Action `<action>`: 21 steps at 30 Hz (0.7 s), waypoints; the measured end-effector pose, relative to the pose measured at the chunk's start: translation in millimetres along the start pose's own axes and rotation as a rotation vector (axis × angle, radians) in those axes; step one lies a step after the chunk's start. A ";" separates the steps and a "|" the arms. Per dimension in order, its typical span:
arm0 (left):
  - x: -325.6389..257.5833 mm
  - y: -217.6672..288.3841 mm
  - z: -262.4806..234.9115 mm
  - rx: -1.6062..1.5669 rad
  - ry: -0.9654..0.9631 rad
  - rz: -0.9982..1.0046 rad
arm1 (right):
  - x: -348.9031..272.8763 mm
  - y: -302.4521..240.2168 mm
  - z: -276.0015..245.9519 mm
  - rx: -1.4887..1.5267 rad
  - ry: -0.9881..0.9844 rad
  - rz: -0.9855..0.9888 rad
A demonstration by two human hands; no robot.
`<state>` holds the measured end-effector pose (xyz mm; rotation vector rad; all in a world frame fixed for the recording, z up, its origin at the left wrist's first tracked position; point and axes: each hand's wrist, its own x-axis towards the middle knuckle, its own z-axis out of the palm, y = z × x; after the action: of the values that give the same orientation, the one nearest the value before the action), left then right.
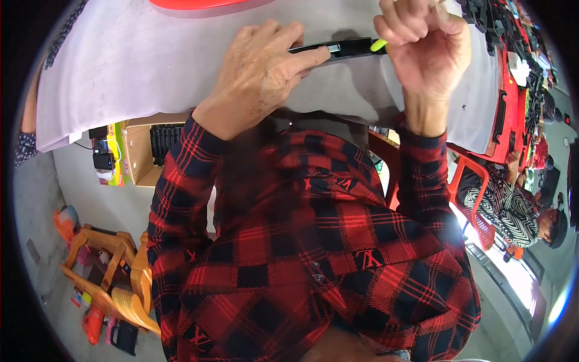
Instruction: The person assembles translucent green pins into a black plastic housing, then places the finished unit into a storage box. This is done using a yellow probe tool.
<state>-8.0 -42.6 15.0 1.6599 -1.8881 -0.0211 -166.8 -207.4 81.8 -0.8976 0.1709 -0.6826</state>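
Just before 12 o'clock, our left hand [265,69] grips a long, narrow, glossy black strip [356,49], between 12 and 1 over the greyish-white covered table [139,66]. At half past one, our right hand [427,54] pinches a slim yellow-green tool [378,45], its tip beside the strip's 3 o'clock end; whether touching, we cannot tell.

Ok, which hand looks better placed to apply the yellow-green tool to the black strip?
Right, probably: the right hand seems to hold the yellow-green tool, its tip near the right end of the black strip. The left hand is on the strip's left part.
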 end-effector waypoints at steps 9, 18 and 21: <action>5.8 3.0 0.7 0.015 0.036 0.012 | 6.0 42.5 4.9 -0.012 0.177 -0.143; 6.1 2.0 3.0 0.019 0.060 0.023 | -0.8 55.6 -10.4 -0.197 0.070 -0.108; 9.5 4.8 -2.1 0.031 0.034 0.017 | 0.0 55.2 -6.6 -0.318 0.145 -0.119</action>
<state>-11.5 -49.4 22.8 1.6540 -1.8858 0.0430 -143.2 -188.1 35.3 -1.1696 0.3645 -0.8468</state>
